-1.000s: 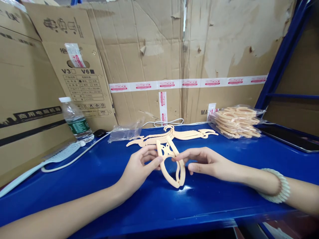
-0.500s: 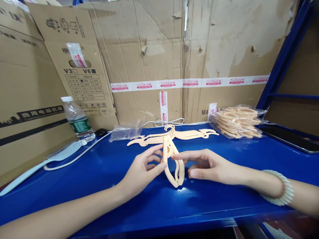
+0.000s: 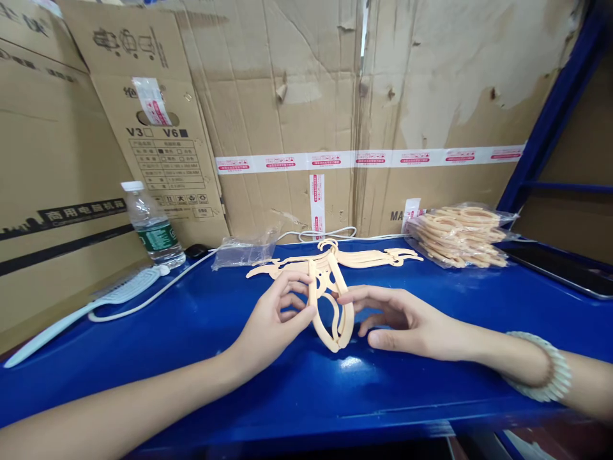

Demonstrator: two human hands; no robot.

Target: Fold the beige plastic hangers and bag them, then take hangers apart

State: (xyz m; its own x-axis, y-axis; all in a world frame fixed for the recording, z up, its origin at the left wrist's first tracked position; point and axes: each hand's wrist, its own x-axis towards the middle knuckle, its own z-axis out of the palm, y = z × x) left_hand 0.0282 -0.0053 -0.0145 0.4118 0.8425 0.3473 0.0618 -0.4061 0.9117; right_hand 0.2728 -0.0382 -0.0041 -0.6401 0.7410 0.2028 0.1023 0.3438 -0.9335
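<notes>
A cream plastic folding hanger (image 3: 347,317) stands upright above the blue table, its two arms parted at the top and meeting at the bottom. My left hand (image 3: 275,313) grips its left arm between fingers and thumb. The index finger of my right hand (image 3: 407,319) touches the right arm; that thumb is apart from the hanger and the fingers are loosely spread. Just behind lie several unfolded cream hangers (image 3: 361,258), stacked with their hooks toward the back and partly hidden by the held one.
A clear bag of folded hangers (image 3: 454,236) sits at back right, beside a dark phone or tablet (image 3: 560,268). On the left are a water bottle (image 3: 156,230), a pale hairbrush (image 3: 124,287) and a white cable (image 3: 191,268). An empty plastic bag (image 3: 244,250) lies near the cardboard wall (image 3: 287,115).
The held hanger's arms have spread apart at the top, showing the middle piece between them. Both hands stay on it, and the view has shifted slightly.
</notes>
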